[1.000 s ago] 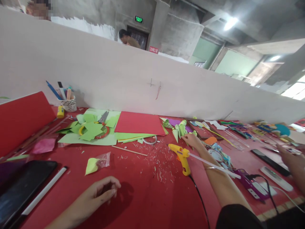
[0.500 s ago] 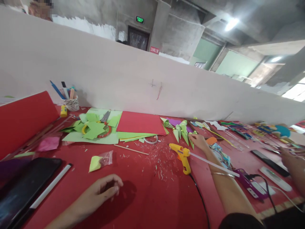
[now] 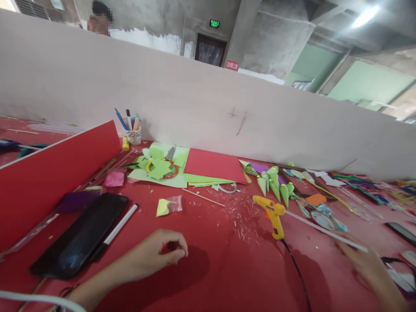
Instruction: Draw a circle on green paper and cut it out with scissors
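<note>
Loosely curled above the red tabletop (image 3: pixel 224 268), my left hand (image 3: pixel 162 249) has a gap between thumb and fingers and holds nothing that I can see. Close to it lies a small clear bag (image 3: pixel 169 206) with yellow-green contents. My right hand (image 3: pixel 360 260) is at the lower right, smeared by motion, beside the rear end of a long glue stick (image 3: pixel 321 225). That stick runs out of a yellow glue gun (image 3: pixel 271 214) with a black cord. Behind the gun rest several small green paper cones (image 3: pixel 274 186) with rounded tops.
Scissors (image 3: pixel 170 154) lie among green paper cutouts (image 3: pixel 159 167). Red paper (image 3: pixel 216 166) is beside them. A black phone (image 3: pixel 84 234) and white marker (image 3: pixel 120 225) lie left, near a red upright board (image 3: pixel 58 182). A pen cup (image 3: pixel 134 136) stands by the white partition (image 3: pixel 182 99).
My right hand has drawn back from the green cones to the lower right. My left hand stays loosely curled. The view has swung left, so things sit farther right.
</note>
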### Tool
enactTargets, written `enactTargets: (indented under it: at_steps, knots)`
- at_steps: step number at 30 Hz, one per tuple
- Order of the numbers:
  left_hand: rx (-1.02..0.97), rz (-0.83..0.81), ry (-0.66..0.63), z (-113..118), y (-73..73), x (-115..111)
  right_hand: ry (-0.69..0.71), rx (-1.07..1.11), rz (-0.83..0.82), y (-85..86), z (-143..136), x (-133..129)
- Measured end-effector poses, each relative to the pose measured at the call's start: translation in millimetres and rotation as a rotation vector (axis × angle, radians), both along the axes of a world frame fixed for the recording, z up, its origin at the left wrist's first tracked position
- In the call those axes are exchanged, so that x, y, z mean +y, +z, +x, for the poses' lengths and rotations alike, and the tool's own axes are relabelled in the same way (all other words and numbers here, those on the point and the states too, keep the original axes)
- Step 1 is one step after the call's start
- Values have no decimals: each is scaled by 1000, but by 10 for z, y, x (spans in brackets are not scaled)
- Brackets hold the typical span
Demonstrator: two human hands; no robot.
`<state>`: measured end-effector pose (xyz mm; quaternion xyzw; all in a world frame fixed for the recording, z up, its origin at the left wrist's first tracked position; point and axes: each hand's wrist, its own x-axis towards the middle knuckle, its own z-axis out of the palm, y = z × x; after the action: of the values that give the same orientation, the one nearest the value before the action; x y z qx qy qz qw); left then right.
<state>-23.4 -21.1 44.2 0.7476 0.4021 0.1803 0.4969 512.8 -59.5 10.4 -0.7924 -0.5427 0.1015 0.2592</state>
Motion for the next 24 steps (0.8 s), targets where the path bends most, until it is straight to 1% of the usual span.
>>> enactTargets:
  at_steps: [2, 3, 5, 6, 8, 11, 12, 14, 16, 17, 19, 21, 23, 24]
  knots:
    - [112, 133, 0, -78, 7, 50, 25, 169, -27, -68, -132, -159]
    - [190, 213, -4, -119, 0, 87, 56, 206, -66, -71, -235, -230]
    - [382, 397, 11, -200, -44, 182, 163, 203, -191, 10, -519, -353]
    - [480, 485, 28, -237, -82, 237, 268, 193, -270, 95, -696, -403]
    - [636, 630, 66, -296, -183, 354, 524, 180, -440, 335, -1101, -467]
    - [765, 775, 89, -337, -343, 522, 850, 185, -514, 738, -1716, -438]
    - [781, 802, 89, -339, -381, 569, 935, 183, -519, 850, -1896, -392]
    - [802, 831, 101, -330, -420, 640, 1043, 166, -488, 1014, -2194, -251]
    - [809, 835, 129, -322, -412, 675, 1147, 160, -414, 1106, -2417, -64]
    - [811, 833, 146, -321, -397, 681, 1159, 135, -389, 1130, -2508, 40]
    - [814, 824, 166, -327, -359, 678, 1230, 89, -331, 1149, -2667, 260]
    - [812, 818, 152, -339, -326, 670, 1289, 47, -284, 1128, -2812, 499]
    - [800, 819, 124, -349, -311, 666, 1309, 4, -240, 1058, -2948, 769]
    - [787, 827, 108, -352, -311, 667, 1296, -45, -235, 1003, -3012, 919]
